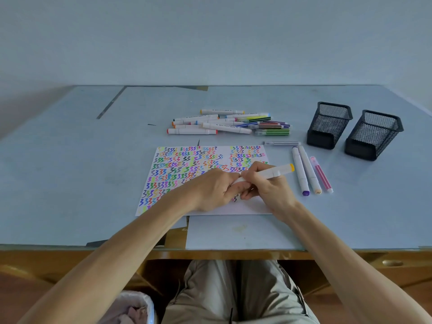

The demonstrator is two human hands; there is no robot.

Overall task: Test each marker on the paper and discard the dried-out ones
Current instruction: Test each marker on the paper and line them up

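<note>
Two black mesh holders (329, 125) stand right of the markers (230, 122).

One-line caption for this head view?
Both hands grip a yellow-capped white marker over scribble-covered white paper.

Single view only, taken from a wide-angle camera worn on the person's head, facing forward and steeply downward. It looks from the near edge of the table (70, 174) across to the far wall (210, 38), which fills the upper third of the frame. Both forearms enter from the bottom corners and converge at centre, close to the lens. The person's lap sits at the bottom edge, directly beneath the camera. Straight edges bow toward the margins, consistent with the wide lens. No second view exists to overlap.
</note>
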